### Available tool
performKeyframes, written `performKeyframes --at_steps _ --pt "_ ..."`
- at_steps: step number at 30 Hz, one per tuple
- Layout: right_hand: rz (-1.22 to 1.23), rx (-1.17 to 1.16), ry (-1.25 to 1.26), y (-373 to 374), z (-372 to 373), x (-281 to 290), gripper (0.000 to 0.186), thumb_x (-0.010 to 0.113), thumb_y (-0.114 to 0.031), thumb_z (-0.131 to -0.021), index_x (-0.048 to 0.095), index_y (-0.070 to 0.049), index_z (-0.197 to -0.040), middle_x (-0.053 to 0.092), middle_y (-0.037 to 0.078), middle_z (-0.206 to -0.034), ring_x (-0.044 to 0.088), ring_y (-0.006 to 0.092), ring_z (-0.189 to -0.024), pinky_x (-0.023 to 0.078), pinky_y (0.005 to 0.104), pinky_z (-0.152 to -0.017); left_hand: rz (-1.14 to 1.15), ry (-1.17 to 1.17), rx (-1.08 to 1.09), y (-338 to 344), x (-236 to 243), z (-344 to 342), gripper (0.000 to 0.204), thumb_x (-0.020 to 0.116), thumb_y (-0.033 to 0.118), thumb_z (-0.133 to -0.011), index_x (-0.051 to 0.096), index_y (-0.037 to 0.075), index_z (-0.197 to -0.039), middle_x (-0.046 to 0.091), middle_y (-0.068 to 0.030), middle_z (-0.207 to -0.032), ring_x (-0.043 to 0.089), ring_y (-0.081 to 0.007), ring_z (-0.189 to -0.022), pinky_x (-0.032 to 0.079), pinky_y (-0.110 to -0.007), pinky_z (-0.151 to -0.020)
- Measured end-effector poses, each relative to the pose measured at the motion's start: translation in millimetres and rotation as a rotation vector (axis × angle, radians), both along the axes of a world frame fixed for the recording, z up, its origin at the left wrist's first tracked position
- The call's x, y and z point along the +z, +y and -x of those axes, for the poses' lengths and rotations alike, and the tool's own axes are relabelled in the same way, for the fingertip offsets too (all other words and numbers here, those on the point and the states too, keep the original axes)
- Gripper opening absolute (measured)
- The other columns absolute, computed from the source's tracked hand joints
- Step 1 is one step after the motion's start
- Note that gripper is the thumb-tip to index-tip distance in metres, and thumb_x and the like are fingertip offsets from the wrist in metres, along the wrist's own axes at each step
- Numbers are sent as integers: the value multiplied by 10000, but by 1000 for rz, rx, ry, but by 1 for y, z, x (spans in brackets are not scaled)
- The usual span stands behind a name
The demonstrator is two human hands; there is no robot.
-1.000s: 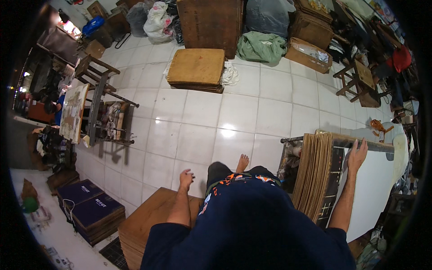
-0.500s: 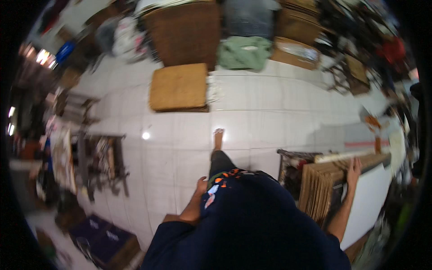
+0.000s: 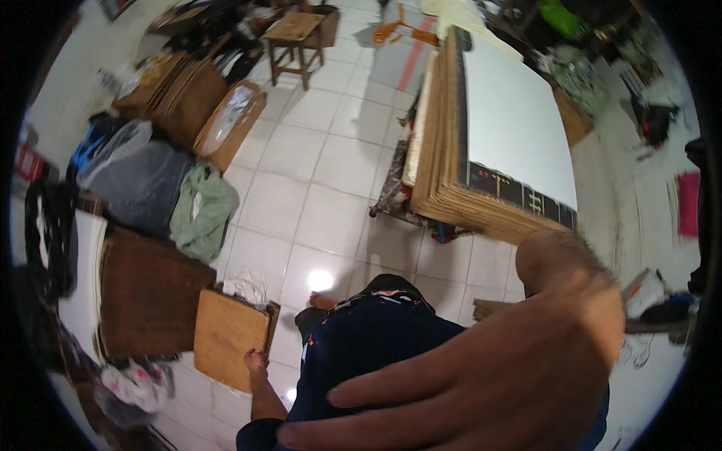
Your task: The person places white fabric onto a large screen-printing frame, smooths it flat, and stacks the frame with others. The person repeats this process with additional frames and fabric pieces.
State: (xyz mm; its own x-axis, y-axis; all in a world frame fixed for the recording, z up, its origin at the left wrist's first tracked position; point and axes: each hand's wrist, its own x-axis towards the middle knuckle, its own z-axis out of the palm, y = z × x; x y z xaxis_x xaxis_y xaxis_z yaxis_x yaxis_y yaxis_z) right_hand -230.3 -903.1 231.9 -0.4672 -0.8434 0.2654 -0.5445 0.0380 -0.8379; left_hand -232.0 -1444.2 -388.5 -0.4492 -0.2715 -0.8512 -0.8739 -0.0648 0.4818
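Stacked boards (image 3: 444,150) lie apart from the right hand (image 3: 496,368), fingers (image 3: 402,385) slightly spread.

The right grip (image 3: 466,383), cut off by the lower edge, hides part of the dark shirt (image 3: 376,338).

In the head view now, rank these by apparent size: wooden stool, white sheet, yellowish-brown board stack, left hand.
Largest to smallest, as they look:
1. White sheet
2. Yellowish-brown board stack
3. Wooden stool
4. Left hand
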Motion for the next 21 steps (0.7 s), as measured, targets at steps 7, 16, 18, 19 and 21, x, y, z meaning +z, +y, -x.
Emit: performKeyframes --at_steps 7,16,18,19,21 --pt "76 -260 114 21 -51 3 371 470 -163 -1014 532 -29 -1354 580 224 -1320 576 359 -1210 494 442 -1010 21 243 -457 165 36 144 411 498 100 -949 462 91 -1359 632 -184 -1190 676 -281 -960 553 -368 -676" --pt "190 -685 166 150 -244 -5 246 653 -130 -915 675 -65 -1151 672 174 -1196 665 356 -1068 565 465 -902 -499 466 -927 490 168 122 415 401 150 -990 488 52 -1383 628 -159 -1213 658 -262 -1019 551 -401 -826" --pt "309 -922 194 168 -294 -12 181 689 -146 -891 727 -80 -1056 697 192 -1130 714 334 -948 581 451 -842 -523 532 -979 539 195 118 433 397 199 -995 480 46 -1392 627 -159 -1215 651 -260 -1026 548 -402 -836" --pt "369 -987 192 174 -315 -13 174 713 -151 -873 735 -95 -1036 704 180 -1117 717 320 -938 581 443 -835 -540 573 -1010 559 206 116 445 395 224 -998 476 43 -1396 627 -159 -1217 648 -258 -1029 546 -403 -840" --pt "354 -1061 208 180 -355 -2 218 736 -149 -860 718 -114 -1074 699 157 -1132 707 298 -959 578 424 -832 -505 637 -1049 601 225 121 477 434 318 -996 497 54 -1388 627 -145 -1223 644 -252 -1022 536 -394 -849"
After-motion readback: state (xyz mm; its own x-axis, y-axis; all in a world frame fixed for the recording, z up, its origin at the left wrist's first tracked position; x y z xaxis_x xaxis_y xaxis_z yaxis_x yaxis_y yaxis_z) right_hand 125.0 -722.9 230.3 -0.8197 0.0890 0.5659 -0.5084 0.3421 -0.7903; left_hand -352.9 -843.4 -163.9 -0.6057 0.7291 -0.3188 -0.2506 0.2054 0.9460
